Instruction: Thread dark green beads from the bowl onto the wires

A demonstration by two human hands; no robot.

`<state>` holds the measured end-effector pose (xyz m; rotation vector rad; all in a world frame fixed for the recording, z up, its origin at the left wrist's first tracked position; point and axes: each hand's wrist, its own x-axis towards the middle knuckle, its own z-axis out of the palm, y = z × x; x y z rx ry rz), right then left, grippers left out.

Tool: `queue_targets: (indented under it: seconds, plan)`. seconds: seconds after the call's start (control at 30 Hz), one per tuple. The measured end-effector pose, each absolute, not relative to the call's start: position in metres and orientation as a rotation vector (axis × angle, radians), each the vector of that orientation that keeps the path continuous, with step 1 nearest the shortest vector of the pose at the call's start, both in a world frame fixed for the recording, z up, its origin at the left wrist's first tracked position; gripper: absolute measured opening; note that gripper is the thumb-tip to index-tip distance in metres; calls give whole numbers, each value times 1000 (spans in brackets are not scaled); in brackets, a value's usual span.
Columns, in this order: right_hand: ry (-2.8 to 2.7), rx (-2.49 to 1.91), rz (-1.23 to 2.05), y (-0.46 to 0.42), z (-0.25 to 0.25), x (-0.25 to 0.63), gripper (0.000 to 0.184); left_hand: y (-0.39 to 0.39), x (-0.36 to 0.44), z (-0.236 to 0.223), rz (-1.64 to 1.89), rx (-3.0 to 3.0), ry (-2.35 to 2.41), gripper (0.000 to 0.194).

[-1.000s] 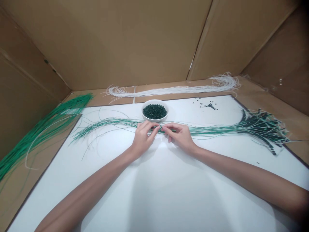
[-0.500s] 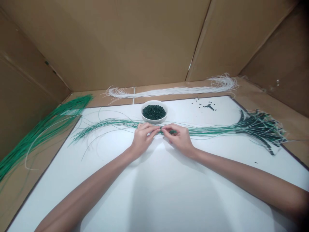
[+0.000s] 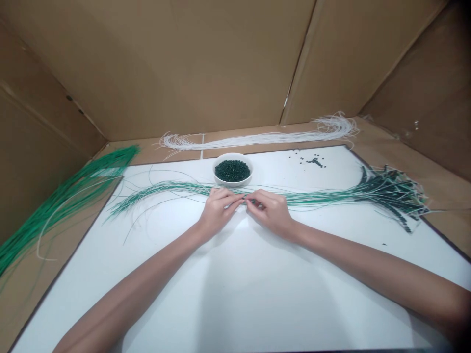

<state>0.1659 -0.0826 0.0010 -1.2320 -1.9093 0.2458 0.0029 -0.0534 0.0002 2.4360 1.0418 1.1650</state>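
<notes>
Your left hand (image 3: 218, 212) and right hand (image 3: 271, 211) pinch closed over the green-and-white strands (image 3: 320, 197), holding what I can't tell; this fingertip work likely calls for steadiness next.

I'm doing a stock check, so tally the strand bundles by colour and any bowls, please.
Mostly green strand bundle: 1
White strand bundle: 1
Mixed green-and-white strand bundle: 1
White bowl: 1
Total: 4
</notes>
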Motion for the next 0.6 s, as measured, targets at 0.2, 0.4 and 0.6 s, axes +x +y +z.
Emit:
queue_targets:
  seconds: [0.2,0.4,0.6]
  plan:
    - [-1875,-1217,345,-82,5,167,13,-58,4,7,1073,2439,1081,9]
    - [-1790,-1285,398,-82,14,167,10,-60,4,10,1077,2412,1192,4]
    - [-1819,-1227,411,-84,12,165,10,-60,4,10,1070,2481,1097,11]
